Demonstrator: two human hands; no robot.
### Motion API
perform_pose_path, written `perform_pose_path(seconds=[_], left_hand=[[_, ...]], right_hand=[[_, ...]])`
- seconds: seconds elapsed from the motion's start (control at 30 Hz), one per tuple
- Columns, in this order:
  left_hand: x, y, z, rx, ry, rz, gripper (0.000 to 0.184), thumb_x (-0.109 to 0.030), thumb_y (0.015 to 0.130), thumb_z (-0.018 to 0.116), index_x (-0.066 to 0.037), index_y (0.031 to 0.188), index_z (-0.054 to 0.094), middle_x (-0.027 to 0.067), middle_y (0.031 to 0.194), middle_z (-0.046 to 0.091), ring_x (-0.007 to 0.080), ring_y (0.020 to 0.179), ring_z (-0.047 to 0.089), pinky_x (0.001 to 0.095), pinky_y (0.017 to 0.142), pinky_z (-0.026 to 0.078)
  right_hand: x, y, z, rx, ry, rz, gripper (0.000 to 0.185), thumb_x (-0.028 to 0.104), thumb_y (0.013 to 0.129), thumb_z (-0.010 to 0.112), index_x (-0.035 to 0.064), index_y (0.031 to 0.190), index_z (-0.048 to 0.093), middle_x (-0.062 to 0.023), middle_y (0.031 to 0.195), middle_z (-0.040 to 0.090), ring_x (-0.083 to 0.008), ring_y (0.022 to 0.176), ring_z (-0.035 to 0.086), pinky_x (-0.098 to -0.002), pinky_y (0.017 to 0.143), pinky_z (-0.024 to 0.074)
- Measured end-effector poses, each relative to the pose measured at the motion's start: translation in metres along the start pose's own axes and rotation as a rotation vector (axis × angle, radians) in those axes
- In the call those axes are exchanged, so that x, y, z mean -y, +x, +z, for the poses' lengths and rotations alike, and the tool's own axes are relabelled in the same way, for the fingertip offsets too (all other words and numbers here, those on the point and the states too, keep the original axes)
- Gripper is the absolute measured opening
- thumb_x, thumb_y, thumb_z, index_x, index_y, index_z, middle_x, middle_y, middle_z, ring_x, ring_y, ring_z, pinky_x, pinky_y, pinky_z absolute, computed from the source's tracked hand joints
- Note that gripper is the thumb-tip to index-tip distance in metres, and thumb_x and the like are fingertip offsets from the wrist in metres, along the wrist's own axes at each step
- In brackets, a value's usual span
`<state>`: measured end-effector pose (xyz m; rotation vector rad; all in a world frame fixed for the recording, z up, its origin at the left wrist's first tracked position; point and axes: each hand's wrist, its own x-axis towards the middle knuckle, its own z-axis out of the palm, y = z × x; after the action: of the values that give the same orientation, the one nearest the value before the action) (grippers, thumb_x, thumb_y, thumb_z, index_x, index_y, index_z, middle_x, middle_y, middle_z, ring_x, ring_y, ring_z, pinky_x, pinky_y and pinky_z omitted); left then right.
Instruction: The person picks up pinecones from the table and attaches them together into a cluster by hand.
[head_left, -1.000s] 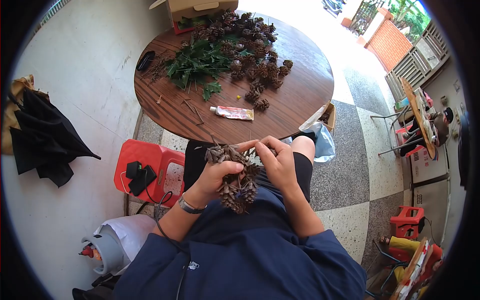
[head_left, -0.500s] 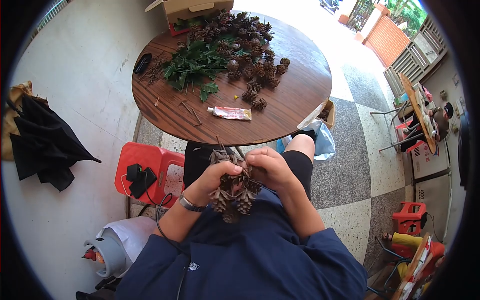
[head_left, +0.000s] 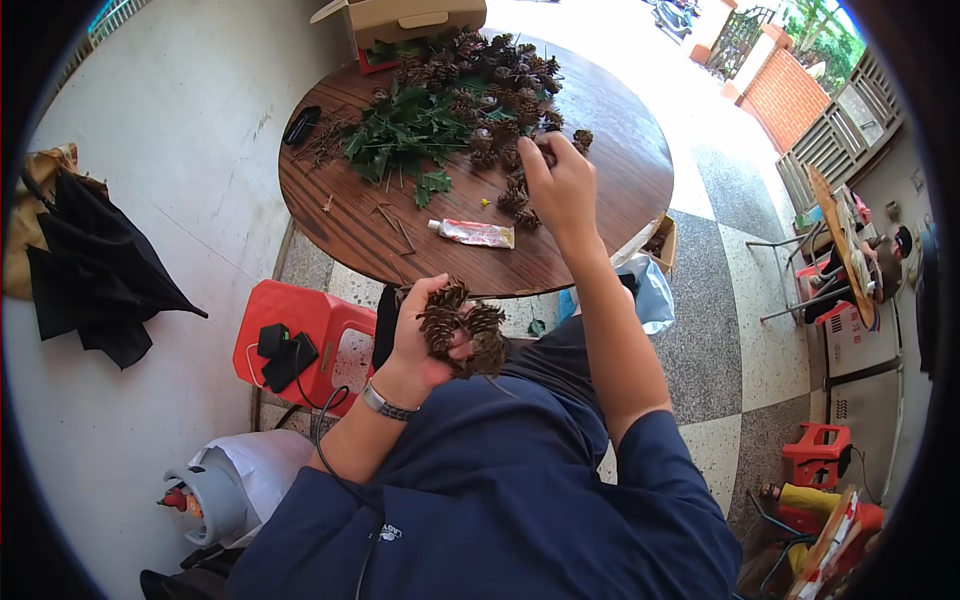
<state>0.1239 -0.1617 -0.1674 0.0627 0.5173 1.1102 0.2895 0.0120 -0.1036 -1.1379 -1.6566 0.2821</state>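
Note:
My left hand (head_left: 408, 345), with a watch on its wrist, is closed round a bunch of brown pine cones (head_left: 486, 340) in front of my lap. My right hand (head_left: 562, 185) reaches over the round wooden table (head_left: 330, 215), its fingers curled together among the loose pine cones (head_left: 515, 75). What lies between those fingertips, if anything, is hidden. Green artificial-looking leaves (head_left: 410, 130) lie left of the pine cones. Nearer the table's front edge is a tube (head_left: 478, 233) with red and white print, probably glue.
A cardboard box (head_left: 415, 22) stands at the table's back. Thin brown stems (head_left: 395, 228) and a black object (head_left: 302, 125) lie on its left side. A red stool (head_left: 285, 320) holds black devices at my left. Another person's yellow sleeve (head_left: 812, 497) shows at lower right.
My right hand has left the pine cone bunch and moved up and forward to the pine cones on the table. My left hand keeps the bunch, now turned differently.

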Motion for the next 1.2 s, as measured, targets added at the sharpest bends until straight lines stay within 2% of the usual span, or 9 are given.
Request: perform_pose_path(seconds=[0.23, 0.33, 0.47, 0.53, 0.63, 0.73, 0.87, 1.0, 1.2], left_hand=[[-0.002, 0.002, 0.005, -0.178, -0.003, 0.157, 0.034, -0.043, 0.098, 0.057, -0.011, 0.087, 0.065, 0.0063, 0.076, 0.066, 0.0167, 0.05, 0.054, 0.0282, 0.042, 0.04], [-0.002, 0.003, 0.004, -0.167, -0.007, 0.173, 0.033, -0.043, 0.097, 0.058, -0.012, 0.087, 0.065, 0.006, 0.079, 0.068, 0.0169, 0.053, 0.057, 0.0287, 0.043, 0.041], [0.001, 0.002, 0.001, -0.129, -0.025, 0.172, 0.032, -0.042, 0.097, 0.059, -0.012, 0.089, 0.066, 0.005, 0.08, 0.069, 0.0171, 0.055, 0.06, 0.0295, 0.044, 0.043], [0.004, -0.002, 0.007, -0.134, -0.011, 0.221, 0.032, -0.042, 0.097, 0.059, -0.012, 0.09, 0.066, 0.0047, 0.081, 0.07, 0.017, 0.057, 0.062, 0.03, 0.044, 0.044], [0.009, -0.003, 0.012, -0.141, -0.006, 0.262, 0.029, -0.04, 0.097, 0.061, -0.012, 0.092, 0.066, 0.004, 0.081, 0.07, 0.0162, 0.059, 0.064, 0.0301, 0.045, 0.046], [0.01, -0.005, 0.012, -0.133, 0.098, 0.276, 0.024, -0.036, 0.098, 0.06, -0.012, 0.093, 0.063, 0.0029, 0.079, 0.067, 0.0148, 0.06, 0.065, 0.0291, 0.045, 0.047], [0.004, -0.008, -0.004, 0.125, 0.181, 0.18, 0.017, -0.029, 0.097, 0.061, -0.012, 0.099, 0.064, 0.0039, 0.083, 0.069, 0.0167, 0.07, 0.068, 0.0314, 0.059, 0.056], [0.015, -0.008, 0.013, -0.034, 0.244, 0.22, 0.009, -0.015, 0.097, 0.06, -0.01, 0.104, 0.062, 0.0034, 0.091, 0.068, 0.0164, 0.078, 0.068, 0.0306, 0.071, 0.058], [0.013, -0.006, 0.006, 0.032, 0.267, 0.128, 0.013, -0.012, 0.096, 0.06, -0.006, 0.108, 0.061, 0.0073, 0.098, 0.069, 0.0175, 0.086, 0.071, 0.0314, 0.076, 0.06]], right_hand=[[-0.029, 0.038, 0.049, 0.113, -0.702, -0.189, 0.047, 0.046, 0.089, 0.071, 0.0063, 0.113, 0.067, -0.0158, 0.11, 0.067, -0.0327, 0.101, 0.064, -0.0482, 0.088, 0.0439], [-0.017, 0.011, 0.034, -0.146, -0.555, -0.404, 0.047, 0.043, 0.089, 0.072, 0.0051, 0.116, 0.067, -0.0169, 0.108, 0.067, -0.0322, 0.1, 0.064, -0.0469, 0.088, 0.044], [0.034, -0.065, -0.028, 0.264, 0.173, -0.013, 0.042, 0.028, 0.086, 0.077, 0.0005, 0.116, 0.066, -0.0142, 0.088, 0.067, -0.0258, 0.077, 0.066, -0.0374, 0.072, 0.0515], [0.051, -0.108, -0.054, 0.407, 0.185, 0.03, 0.043, 0.025, 0.084, 0.078, -0.0007, 0.116, 0.065, -0.0127, 0.08, 0.066, -0.0237, 0.067, 0.065, -0.0341, 0.063, 0.0517], [0.067, -0.142, -0.065, 0.604, 0.273, 0.165, 0.045, 0.022, 0.085, 0.08, -0.0012, 0.119, 0.062, -0.0158, 0.087, 0.069, -0.0276, 0.076, 0.071, -0.0369, 0.069, 0.0538], [0.052, -0.146, -0.056, 0.526, 0.368, 0.129, 0.039, 0.015, 0.088, 0.076, -0.0007, 0.121, 0.06, -0.0187, 0.091, 0.071, -0.0319, 0.083, 0.072, -0.0384, 0.071, 0.0546], [0.059, -0.145, -0.056, 0.574, 0.339, 0.079, 0.031, 0.009, 0.091, 0.069, -0.0011, 0.119, 0.058, -0.0214, 0.093, 0.071, -0.0377, 0.085, 0.072, -0.0394, 0.072, 0.0553], [0.057, -0.16, -0.047, 0.492, 0.067, -0.036, 0.029, 0.013, 0.09, 0.068, 0.0042, 0.114, 0.053, -0.0191, 0.083, 0.067, -0.0416, 0.078, 0.067, -0.0489, 0.065, 0.0514], [0.069, -0.155, -0.056, 0.569, -0.035, -0.002, 0.03, 0.011, 0.091, 0.066, 0.0033, 0.116, 0.053, -0.0207, 0.085, 0.067, -0.0434, 0.082, 0.066, -0.0493, 0.067, 0.0505]])
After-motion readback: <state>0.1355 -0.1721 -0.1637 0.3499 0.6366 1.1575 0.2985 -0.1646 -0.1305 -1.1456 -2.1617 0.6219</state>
